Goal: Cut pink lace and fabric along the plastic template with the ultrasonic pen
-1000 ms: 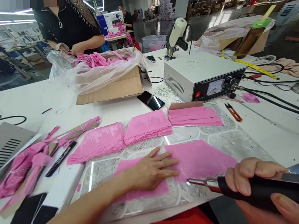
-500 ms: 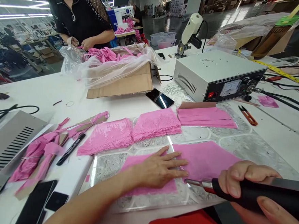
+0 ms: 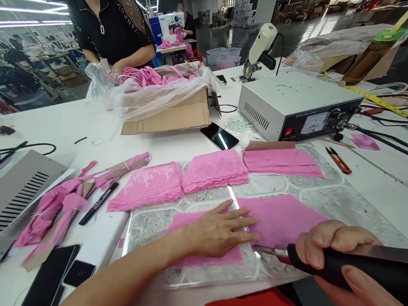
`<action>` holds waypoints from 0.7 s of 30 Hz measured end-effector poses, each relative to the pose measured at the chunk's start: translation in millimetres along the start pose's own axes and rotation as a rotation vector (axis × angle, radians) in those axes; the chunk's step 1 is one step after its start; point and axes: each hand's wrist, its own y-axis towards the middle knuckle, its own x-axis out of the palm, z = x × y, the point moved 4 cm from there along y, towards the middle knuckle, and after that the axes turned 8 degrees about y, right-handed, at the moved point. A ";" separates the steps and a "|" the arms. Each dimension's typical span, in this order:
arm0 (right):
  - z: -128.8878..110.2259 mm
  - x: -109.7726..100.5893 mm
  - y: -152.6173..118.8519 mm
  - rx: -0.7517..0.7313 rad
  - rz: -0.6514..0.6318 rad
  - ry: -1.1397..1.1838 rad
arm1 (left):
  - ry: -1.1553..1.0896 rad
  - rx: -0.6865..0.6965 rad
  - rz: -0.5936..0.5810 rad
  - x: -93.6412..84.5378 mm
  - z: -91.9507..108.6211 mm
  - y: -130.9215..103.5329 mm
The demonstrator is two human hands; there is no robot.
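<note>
Two flat pink fabric pieces lie side by side on a marbled mat (image 3: 336,204). My left hand (image 3: 214,231) rests palm down with fingers spread, over the left piece (image 3: 228,258), its fingertips on the near edge of the right piece (image 3: 281,217). A black handheld tool with a metal tip (image 3: 358,263) is gripped in my right hand (image 3: 336,251); its tip touches or nearly touches the right piece's lower left corner. Behind them sit two stacks of pink lace (image 3: 214,171) and a stack of plain pink pieces (image 3: 281,160).
A grey control box (image 3: 301,99) stands at the back right, orange snips (image 3: 339,160) before it. Further back are a phone (image 3: 219,135) and a carton (image 3: 166,118) of pink strips, with a person (image 3: 112,33) behind. Pink bundles (image 3: 50,210) and a marker (image 3: 98,203) lie left.
The view has shifted very slightly. My hands and the tool keep nearly the same places on the fabric. The person's hands behind the carton have moved lower, mostly out of sight.
</note>
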 end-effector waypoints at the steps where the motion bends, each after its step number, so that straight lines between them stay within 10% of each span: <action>1: 0.9 -3.9 -1.1 -0.001 0.004 0.011 | 0.003 -0.003 0.016 -3.8 0.4 -1.8; 11: 1.2 14.5 -7.7 0.055 -0.124 0.045 | -0.061 -0.088 -0.128 -10.1 8.5 -54.5; 21: 14.3 -0.6 -16.4 0.029 -0.132 0.115 | -0.116 -0.087 -0.106 -7.6 14.2 -55.2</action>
